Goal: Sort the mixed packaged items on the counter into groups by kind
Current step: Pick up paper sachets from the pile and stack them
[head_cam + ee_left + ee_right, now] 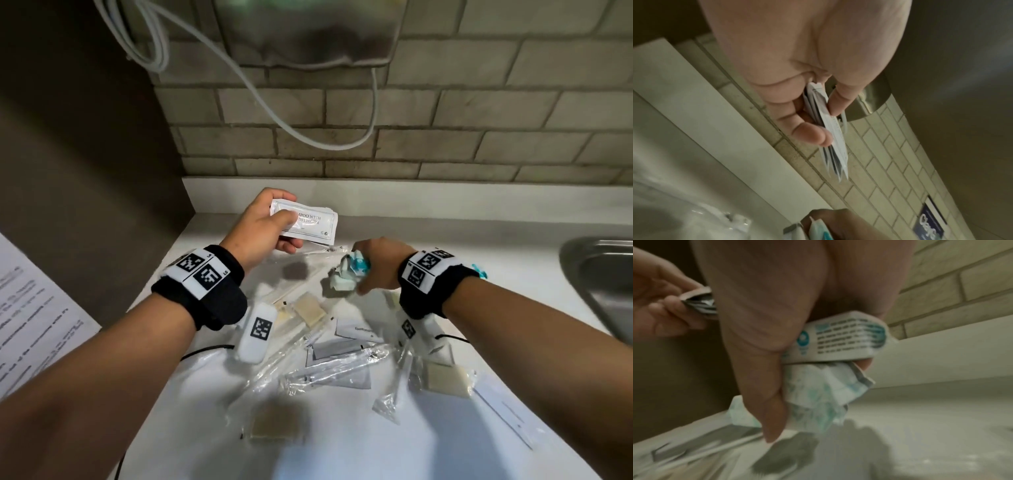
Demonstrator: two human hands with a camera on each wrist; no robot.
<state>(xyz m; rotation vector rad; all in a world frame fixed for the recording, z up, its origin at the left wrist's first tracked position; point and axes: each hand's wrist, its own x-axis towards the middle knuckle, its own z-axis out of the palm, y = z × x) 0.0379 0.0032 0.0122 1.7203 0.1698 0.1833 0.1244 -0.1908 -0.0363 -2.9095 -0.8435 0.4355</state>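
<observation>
My left hand [265, 228] holds a small stack of white shampoo sachets [308, 222] above the back of the white counter [342, 452]; in the left wrist view the sachets [833, 142] show edge-on, pinched between thumb and fingers. My right hand [375, 267] grips white-and-teal soap packets [349, 274] just above the counter; the right wrist view shows a boxy packet [842, 337] and a crumpled one [822, 394] under my thumb. Loose items lie below the hands: wrapped beige soap bars [310, 310], clear-bagged toothbrushes [339, 366] and flat white sachets [359, 332].
A steel sink [603, 281] sits at the right edge of the counter. The tiled wall [445, 120] carries a metal dispenser [308, 31] with a hanging white cord [274, 113]. A printed sheet [34, 315] lies at the left. Another beige bar [445, 377] lies near the right forearm.
</observation>
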